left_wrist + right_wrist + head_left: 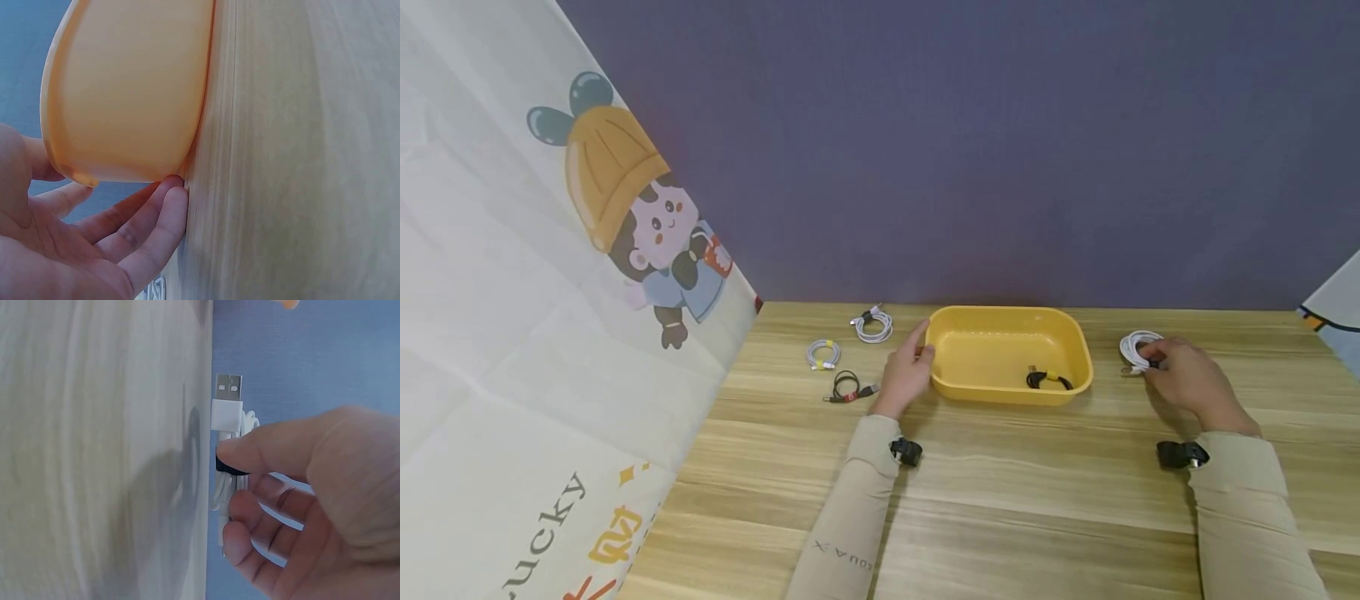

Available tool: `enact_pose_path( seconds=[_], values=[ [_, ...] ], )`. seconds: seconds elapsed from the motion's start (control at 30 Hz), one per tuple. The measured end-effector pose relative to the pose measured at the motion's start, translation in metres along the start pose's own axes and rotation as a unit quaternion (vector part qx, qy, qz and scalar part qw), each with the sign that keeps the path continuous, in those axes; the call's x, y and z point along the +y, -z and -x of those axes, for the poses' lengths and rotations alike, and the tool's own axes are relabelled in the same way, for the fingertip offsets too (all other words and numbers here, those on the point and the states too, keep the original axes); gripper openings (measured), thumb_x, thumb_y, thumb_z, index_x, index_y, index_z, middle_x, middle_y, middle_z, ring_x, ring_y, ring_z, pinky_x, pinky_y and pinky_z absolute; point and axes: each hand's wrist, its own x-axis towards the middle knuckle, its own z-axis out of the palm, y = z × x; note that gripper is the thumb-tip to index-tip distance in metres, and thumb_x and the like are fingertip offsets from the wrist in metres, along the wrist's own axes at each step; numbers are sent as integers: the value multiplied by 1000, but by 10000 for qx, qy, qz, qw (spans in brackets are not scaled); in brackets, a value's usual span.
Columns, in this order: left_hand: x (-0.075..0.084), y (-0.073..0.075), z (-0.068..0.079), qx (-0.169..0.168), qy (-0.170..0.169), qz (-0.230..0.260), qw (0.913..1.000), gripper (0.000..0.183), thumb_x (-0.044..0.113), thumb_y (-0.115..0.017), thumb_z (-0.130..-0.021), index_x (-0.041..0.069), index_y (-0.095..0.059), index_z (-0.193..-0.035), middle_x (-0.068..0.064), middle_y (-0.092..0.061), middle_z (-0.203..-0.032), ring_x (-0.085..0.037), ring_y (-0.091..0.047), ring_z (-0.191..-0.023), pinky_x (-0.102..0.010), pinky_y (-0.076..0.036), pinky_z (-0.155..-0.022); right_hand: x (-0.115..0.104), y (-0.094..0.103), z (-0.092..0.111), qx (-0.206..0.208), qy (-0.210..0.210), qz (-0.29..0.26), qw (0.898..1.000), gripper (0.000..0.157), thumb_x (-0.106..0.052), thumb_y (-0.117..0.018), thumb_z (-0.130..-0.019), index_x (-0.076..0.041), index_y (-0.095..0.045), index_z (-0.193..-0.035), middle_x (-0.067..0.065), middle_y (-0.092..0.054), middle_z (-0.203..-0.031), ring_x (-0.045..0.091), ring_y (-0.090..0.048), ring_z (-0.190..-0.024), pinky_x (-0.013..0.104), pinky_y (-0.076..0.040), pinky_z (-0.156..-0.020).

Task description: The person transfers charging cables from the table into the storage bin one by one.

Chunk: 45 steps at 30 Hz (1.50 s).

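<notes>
My right hand [1187, 379] pinches a coiled white USB cable [1137, 348] by its black tie, right of the yellow bin. In the right wrist view the metal USB plug [229, 387] points up and the thumb lies across the tie. My left hand [906, 375] holds the left end of the shallow yellow bin [1000, 396], thumb at the rim and fingertips [172, 194] low against the outer wall. A black cable [1048, 379] with a yellow tie lies inside the bin, toward its right front corner.
Left of the bin lie a white cable with a dark tie [874, 327], a pale cable with yellow ties [823, 355] and a black cable with a red tie [847, 387]. A dark blue panel [1000, 150] stands behind the wooden table [1037, 500]; a printed curtain [550, 333] hangs left.
</notes>
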Motion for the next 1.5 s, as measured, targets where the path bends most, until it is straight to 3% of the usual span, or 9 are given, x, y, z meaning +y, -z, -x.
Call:
enact_pose_path(
  seconds=[0.3, 0.77, 1.03, 1.33, 1.5],
  values=[
    [0, 0, 1, -24, 67, -26, 10000, 52, 26, -49, -108, 31, -39, -158, -13, -72, -126, -24, -70, -102, -36, -57, -82, -11, 3, -1, 154, 34, -39, 9999, 33, -9, -68, -91, 9, -65, -118, 36, -61, -113, 52, -62, -97, 63, -48, -76],
    [0, 1, 2, -58, 134, 31, 9999, 52, 28, -48, -108, 34, -37, -159, -14, -71, -128, -24, -72, -96, -36, -58, -80, -26, 9, 0, 439, 317, -53, 9985, 32, -5, -70, -91, 11, -64, -118, 36, -59, -109, 50, -62, -93, 62, -49, -74],
    [1, -1, 1, 14, 67, -51, 10000, 52, 27, -49, -108, 34, -39, -158, -13, -71, -127, -26, -70, -106, -42, -57, -89, -30, 9, 0, 548, 355, 42, 9979, 33, -3, -67, -91, 10, -64, -120, 35, -59, -113, 51, -62, -94, 65, -48, -76],
    [1, -1, 2, 28, 73, -67, 9999, 51, 27, -49, -108, 38, -39, -157, -13, -72, -125, -24, -70, -103, -37, -56, -84, -39, 9, -1, 661, 418, 79, 9969, 33, -1, -66, -89, 10, -65, -120, 32, -60, -112, 49, -63, -92, 64, -49, -75],
    [1, -1, 2, 23, 85, -83, 9999, 51, 27, -49, -108, 38, -39, -157, -12, -72, -126, -25, -70, -105, -40, -57, -87, -43, 10, -1, 761, 470, 102, 9959, 33, -1, -67, -88, 9, -65, -119, 30, -61, -107, 45, -63, -87, 61, -49, -72]
  ],
)
